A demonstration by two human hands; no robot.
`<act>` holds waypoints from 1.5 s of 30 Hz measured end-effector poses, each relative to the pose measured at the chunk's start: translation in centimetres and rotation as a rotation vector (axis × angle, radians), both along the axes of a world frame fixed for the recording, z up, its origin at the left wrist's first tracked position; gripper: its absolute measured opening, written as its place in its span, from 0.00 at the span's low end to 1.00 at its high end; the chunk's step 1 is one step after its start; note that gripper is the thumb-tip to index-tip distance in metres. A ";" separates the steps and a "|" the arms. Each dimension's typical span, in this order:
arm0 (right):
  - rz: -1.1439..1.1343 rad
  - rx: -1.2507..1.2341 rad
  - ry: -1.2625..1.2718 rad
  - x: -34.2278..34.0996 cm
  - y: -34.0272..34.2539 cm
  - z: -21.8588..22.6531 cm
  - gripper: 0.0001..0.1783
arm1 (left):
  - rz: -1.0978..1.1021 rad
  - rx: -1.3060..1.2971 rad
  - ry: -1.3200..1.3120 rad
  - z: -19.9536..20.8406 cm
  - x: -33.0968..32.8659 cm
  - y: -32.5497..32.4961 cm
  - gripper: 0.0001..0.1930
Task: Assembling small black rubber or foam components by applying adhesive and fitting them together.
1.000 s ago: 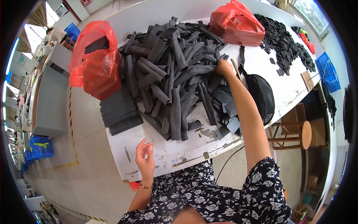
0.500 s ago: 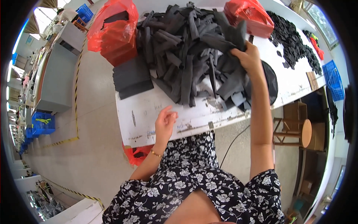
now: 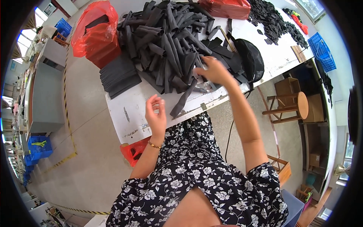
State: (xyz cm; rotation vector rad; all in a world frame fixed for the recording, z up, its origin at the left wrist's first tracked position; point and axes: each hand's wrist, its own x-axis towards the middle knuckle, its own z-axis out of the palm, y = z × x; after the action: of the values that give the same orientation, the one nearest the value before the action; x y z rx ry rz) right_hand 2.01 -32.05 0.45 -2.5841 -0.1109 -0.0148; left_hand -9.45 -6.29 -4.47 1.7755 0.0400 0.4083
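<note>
A big heap of dark grey fabric strips [image 3: 166, 45], many curled into tubes, lies on the white table [image 3: 124, 113]. At the heap's right edge is my right hand [image 3: 214, 72], thumb and fingers apart, with nothing visible between them. My left hand [image 3: 155, 115] hovers over the table's front part, palm up, fingers loosely bent and holding nothing. One long strip [image 3: 183, 100] points from the heap toward the front edge, between my hands. Flat dark pieces [image 3: 227, 56] lie to the right of my right hand, beside a round black mesh item [image 3: 249, 60].
Left of the heap sit a neat stack of dark strips [image 3: 120, 77] and a filled red plastic bag [image 3: 98, 34]. Another red bag [image 3: 227, 8] stands behind. Small dark pieces [image 3: 268, 22] cover the far right. A wooden stool [image 3: 301, 106] stands right of the table.
My right hand has let go of the dark fabric piece it gripped and moved back toward the heap's near right side. My left hand stays near the front edge. The view has shifted.
</note>
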 end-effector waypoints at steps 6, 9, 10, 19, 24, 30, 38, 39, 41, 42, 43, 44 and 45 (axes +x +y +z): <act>-0.268 -0.180 -0.211 7.8 -12.0 -4.3 0.15 | -0.661 0.428 -0.558 -1.0 1.3 -10.4 0.15; -0.147 -0.320 -0.342 11.1 -10.0 -6.3 0.20 | -0.745 0.481 -0.604 -3.2 7.0 -14.1 0.21; -0.079 -0.387 -0.351 11.6 -10.6 -7.7 0.23 | -0.757 0.477 -0.607 -3.6 9.3 -15.6 0.24; 0.042 -0.339 -0.044 7.8 -10.6 -11.2 0.30 | -0.383 0.519 -0.001 -2.2 19.8 -10.8 0.35; 0.073 -0.460 -0.204 6.7 -10.3 -11.0 0.31 | -0.275 0.458 -0.328 -1.1 20.0 -13.1 0.25; 0.190 -0.379 -0.231 4.9 -9.1 -7.7 0.27 | -0.482 0.783 -0.549 -2.1 19.5 -12.7 0.15; -0.275 0.164 0.007 13.3 -15.3 -7.3 0.59 | -0.374 0.622 -0.332 -0.9 16.0 -13.2 0.11; -0.233 0.163 0.040 14.0 -16.2 -8.6 0.62 | -0.444 0.492 -0.213 -0.7 15.4 -14.4 0.15; -0.155 0.113 0.063 15.1 -15.3 -8.8 0.64 | -0.483 0.606 -0.145 -1.7 15.1 -15.5 0.24; -0.139 0.117 0.058 15.6 -14.6 -8.0 0.64 | -0.474 0.719 -0.114 -2.6 15.1 -15.5 0.26; -0.074 0.169 0.180 15.8 -13.3 -6.4 0.60 | -0.471 0.712 -0.025 -3.5 15.2 -15.0 0.27; -0.031 0.209 0.299 15.8 -13.5 -5.3 0.56 | -0.471 0.709 -0.030 -3.9 15.1 -15.1 0.27; -0.014 0.305 0.432 16.1 -13.7 -5.2 0.48 | -0.436 0.676 -0.081 -4.4 14.8 -15.3 0.26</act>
State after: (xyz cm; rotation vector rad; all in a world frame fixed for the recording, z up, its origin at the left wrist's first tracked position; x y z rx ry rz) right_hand 18.13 -45.74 -4.78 -2.2271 0.0653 0.4810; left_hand 5.40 -21.56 -8.86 2.3484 -0.5952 0.1788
